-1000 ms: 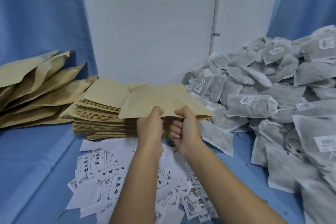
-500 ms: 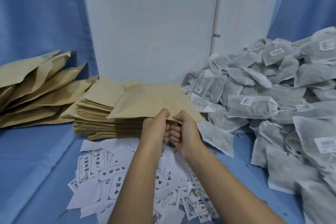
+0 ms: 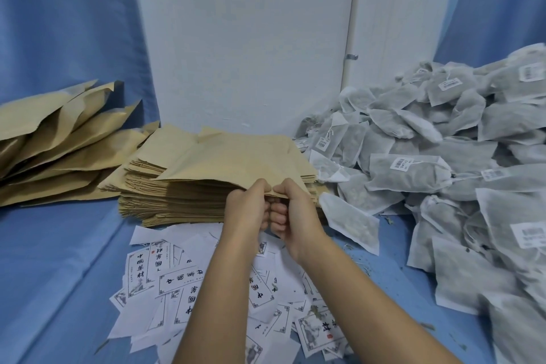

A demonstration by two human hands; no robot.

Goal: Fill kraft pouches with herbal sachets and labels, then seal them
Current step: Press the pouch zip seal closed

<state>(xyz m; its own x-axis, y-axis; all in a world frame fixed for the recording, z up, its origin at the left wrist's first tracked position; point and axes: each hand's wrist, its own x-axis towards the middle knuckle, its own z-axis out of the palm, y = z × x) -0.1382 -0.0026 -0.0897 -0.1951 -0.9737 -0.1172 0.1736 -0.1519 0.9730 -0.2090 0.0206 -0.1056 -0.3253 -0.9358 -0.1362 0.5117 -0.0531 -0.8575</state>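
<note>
At centre of view the two hands meet knuckle to knuckle: left hand [image 3: 246, 210] and right hand [image 3: 292, 211], thumbs on top, fingers curled beneath, each pinching the near edge of the top kraft pouch [image 3: 236, 161]. Thumb tips almost touch on that edge. This pouch lies flat with its near edge lifted a little off the pouch stack [image 3: 174, 198], which sits directly beneath it and runs toward 10 o'clock of the hands. The stack is thick, with ragged, slightly fanned edges. Whether the pouch mouth is parted, cannot tell; the hands cover it. At 6 to 7 o'clock, under the forearms, lies a loose scatter of labels [image 3: 174, 281]: white slips with black characters and grey border art, overlapping, some face down. At 9 to 10 o'clock, well apart from the hands, a second pile of puffed pouches [image 3: 59, 151] lies fanned, ends pointing up toward the blue drape [image 3: 65, 23]. From 1 round to 4 o'clock sits a big heap of herbal sachets [image 3: 443, 174], grey-white mesh bags, several with barcode stickers. The nearest sachet [image 3: 351, 220] lies just beside the right hand, against the stack's corner. Bits of dried herb dot the blue-covered bench [image 3: 59, 260] at 4 to 5 o'clock. At 12 o'clock, behind the stack, is a white wall panel [image 3: 245, 38] with a vertical pipe [image 3: 352, 23], drape on either side.
</note>
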